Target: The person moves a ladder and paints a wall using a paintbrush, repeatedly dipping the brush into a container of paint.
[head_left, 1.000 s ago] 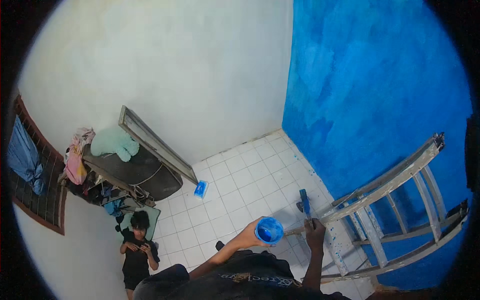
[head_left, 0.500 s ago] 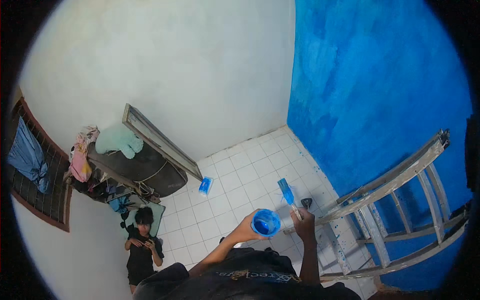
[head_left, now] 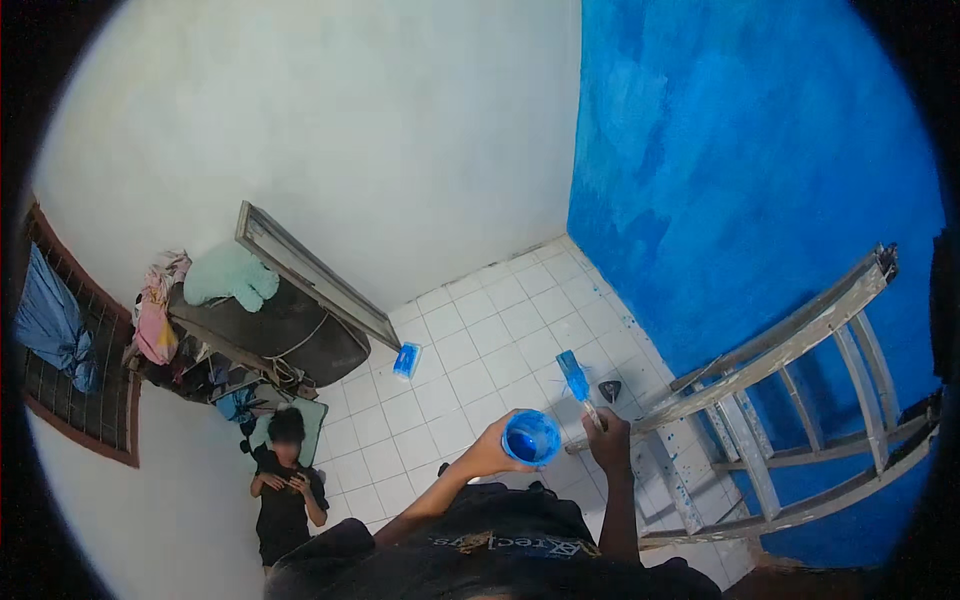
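Beside the ladder [head_left: 790, 400], left hand [head_left: 490, 455] grips a paint cup [head_left: 531, 437]; right hand [head_left: 605, 440] clasps a loaded brush [head_left: 577, 380], seemingly mid-reload; reaching the blue wall [head_left: 740, 170] needs balance.

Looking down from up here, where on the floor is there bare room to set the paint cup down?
Bare white floor tiles lie open between the white wall, the blue wall and the small blue tray. It is crowded by the ladder at right, and at left around the clutter pile and the seated person.

Paint cup [head_left: 531, 438]; brush [head_left: 577, 384]; ladder [head_left: 790, 350]
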`<act>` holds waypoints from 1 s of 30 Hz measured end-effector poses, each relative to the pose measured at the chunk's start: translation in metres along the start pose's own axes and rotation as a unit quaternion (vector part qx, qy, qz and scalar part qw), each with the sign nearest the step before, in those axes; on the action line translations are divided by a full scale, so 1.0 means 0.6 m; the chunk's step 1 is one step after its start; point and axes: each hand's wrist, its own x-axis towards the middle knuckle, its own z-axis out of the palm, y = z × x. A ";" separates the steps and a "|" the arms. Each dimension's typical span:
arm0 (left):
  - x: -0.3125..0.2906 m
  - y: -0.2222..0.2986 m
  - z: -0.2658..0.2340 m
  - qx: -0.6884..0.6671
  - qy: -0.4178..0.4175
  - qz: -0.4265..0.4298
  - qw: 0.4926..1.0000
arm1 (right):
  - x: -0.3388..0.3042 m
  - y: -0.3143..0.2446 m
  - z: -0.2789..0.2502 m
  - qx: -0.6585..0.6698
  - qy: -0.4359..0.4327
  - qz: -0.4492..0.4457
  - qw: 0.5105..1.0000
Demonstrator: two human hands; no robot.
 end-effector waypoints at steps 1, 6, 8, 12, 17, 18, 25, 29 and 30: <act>-0.002 -0.002 0.000 -0.001 0.001 -0.001 1.000 | 0.000 0.001 0.000 -0.002 -0.012 0.015 1.000; -0.003 0.017 0.001 -0.006 0.005 -0.020 1.000 | -0.003 0.016 0.006 -0.018 -0.021 0.005 1.000; -0.007 0.013 0.000 -0.008 0.007 -0.017 1.000 | -0.004 0.001 0.007 0.006 -0.008 -0.006 1.000; -0.011 0.000 0.000 -0.014 0.007 -0.013 1.000 | -0.001 0.010 0.009 -0.040 -0.022 -0.007 0.999; -0.017 0.011 0.006 -0.006 0.022 -0.025 0.999 | -0.003 -0.005 0.005 -0.012 -0.044 0.016 0.999; -0.017 0.013 0.006 -0.013 0.023 -0.031 0.999 | -0.002 -0.001 0.006 -0.013 -0.045 0.015 0.999; -0.023 0.001 0.009 -0.004 0.042 0.001 0.999 | -0.011 -0.026 0.001 -0.022 -0.023 0.008 0.999; -0.025 0.003 0.011 0.000 0.032 0.015 0.999 | -0.015 0.001 0.000 -0.026 -0.010 0.019 0.999; -0.025 -0.002 0.009 0.002 0.030 0.023 0.999 | -0.015 0.003 0.001 -0.029 -0.016 0.018 0.999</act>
